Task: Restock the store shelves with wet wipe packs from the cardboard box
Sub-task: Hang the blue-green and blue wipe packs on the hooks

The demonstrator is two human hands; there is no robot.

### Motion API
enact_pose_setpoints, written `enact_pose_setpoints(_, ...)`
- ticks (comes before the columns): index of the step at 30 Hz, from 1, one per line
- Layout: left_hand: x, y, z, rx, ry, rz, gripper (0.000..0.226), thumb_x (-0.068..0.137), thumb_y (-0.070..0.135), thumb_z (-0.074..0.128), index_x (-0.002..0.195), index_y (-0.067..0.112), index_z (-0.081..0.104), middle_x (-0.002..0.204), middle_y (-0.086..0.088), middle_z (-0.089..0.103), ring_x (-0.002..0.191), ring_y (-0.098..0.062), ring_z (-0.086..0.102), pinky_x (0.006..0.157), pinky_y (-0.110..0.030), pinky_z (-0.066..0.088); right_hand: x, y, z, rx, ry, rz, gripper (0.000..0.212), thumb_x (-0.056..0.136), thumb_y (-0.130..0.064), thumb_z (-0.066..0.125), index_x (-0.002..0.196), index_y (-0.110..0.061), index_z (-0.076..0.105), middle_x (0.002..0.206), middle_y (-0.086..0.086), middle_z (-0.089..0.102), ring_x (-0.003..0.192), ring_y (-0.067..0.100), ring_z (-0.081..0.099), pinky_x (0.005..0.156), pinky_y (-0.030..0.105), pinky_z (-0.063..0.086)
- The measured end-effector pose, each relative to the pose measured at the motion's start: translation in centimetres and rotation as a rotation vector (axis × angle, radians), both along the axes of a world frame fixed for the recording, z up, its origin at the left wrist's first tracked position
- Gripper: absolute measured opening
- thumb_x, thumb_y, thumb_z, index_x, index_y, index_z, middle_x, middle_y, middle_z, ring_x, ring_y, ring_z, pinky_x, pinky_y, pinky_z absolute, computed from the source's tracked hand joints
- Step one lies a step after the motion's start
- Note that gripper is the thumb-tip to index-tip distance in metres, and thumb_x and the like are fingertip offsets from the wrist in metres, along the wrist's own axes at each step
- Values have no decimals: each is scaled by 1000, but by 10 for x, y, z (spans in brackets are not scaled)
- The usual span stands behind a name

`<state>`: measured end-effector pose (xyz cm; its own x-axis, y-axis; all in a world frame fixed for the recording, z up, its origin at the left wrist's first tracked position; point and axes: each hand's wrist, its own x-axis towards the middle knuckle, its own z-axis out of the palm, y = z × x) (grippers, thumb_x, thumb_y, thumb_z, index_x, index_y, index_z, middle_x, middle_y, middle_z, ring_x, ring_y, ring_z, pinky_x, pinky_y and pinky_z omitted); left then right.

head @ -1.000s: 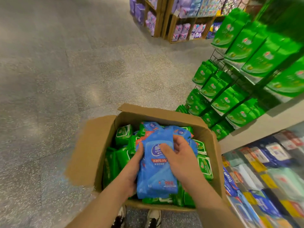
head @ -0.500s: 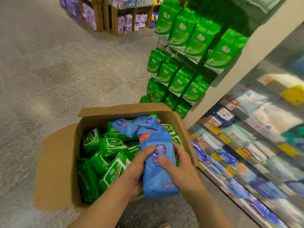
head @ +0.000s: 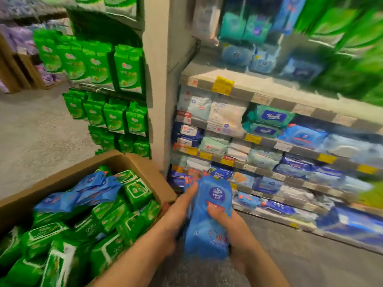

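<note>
Blue wet wipe pack held before shelves

Left hand (head: 176, 216) and right hand (head: 234, 228) grip the blue pack (head: 209, 216) beside the cardboard box (head: 132, 160), facing the shelves (head: 269, 98).

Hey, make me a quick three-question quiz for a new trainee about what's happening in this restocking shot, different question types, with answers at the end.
1. True or false: the blue wipe pack is held by both the left hand and the right hand.
2. Multiple choice: the cardboard box holds A) only green packs, B) green packs with some blue packs on top, C) nothing.
3. Fill in: the held pack is outside the box, in front of the ____ tiers of the shelves.

Key: 1 true; 2 B; 3 lower.
</note>
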<state>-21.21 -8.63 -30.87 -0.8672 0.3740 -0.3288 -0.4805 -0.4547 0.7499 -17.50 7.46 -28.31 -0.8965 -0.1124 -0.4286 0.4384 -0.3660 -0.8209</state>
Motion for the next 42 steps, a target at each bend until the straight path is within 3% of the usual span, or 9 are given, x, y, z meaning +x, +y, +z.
enact_pose_setpoints(2,0,53,22,-99,-200,-175,65,82,43,79,134,7,64,131,-26,65,118,-40,66,108,-57,48,7,43,5,-66,-19,-84,72,65,-34,88,129,-9,67,123,21,71,114,43,68,106,60,48)
enact_pose_setpoints(5,14,107,5,12,-164,-276,58,89,38,76,135,6,63,132,-24,65,128,-45,58,107,-63,46,19,93,18,-57,-22,-97,97,55,-43,98,136,-4,62,125,24,70,109,40,71,105,56,50)
enact_pose_setpoints(7,-19,158,-126,21,-188,-196,59,95,63,57,145,32,56,139,14,63,133,-20,57,72,-46,63,27,105,44,-42,-29,-135,93,84,-30,86,154,4,36,149,27,51,76,3,74,96,21,50)
enact_pose_setpoints(10,-21,199,-60,68,-258,-217,55,77,96,37,128,76,42,164,32,12,122,21,46,45,-7,40,32,144,52,-111,-67,-190,60,111,-17,33,159,6,5,166,26,17,34,-4,33,74,14,35)
enact_pose_setpoints(12,-26,226,-86,181,-345,-211,41,97,63,49,128,44,67,155,-1,50,135,-17,53,70,-37,62,19,157,59,-7,14,-164,83,92,-34,76,154,4,37,146,24,55,66,-9,64,86,17,51)
enact_pose_setpoints(15,-7,225,50,67,-313,-261,56,82,35,69,131,8,67,129,-24,67,117,-40,66,102,-53,51,7,197,37,22,83,-292,66,76,-37,86,132,-9,64,116,17,75,107,40,72,97,55,56)
enact_pose_setpoints(30,-129,293,80,134,-187,-252,54,83,36,65,128,6,69,118,-25,72,91,-35,75,85,-51,61,-115,256,78,282,125,-372,38,86,-36,77,118,-15,73,107,13,78,97,36,75,92,55,59)
enact_pose_setpoints(39,-243,302,121,192,-49,-239,48,65,42,70,98,11,83,106,-20,76,79,-31,76,67,-41,63,-222,263,117,302,215,-493,66,69,-38,91,116,0,64,114,37,61,100,45,72,83,63,59)
enact_pose_setpoints(42,-270,306,133,209,-12,-177,35,71,37,67,90,13,83,96,-16,78,72,-28,76,60,-37,63,-252,275,121,360,224,-424,67,60,-51,94,107,-9,72,105,23,74,96,39,75,87,63,58)
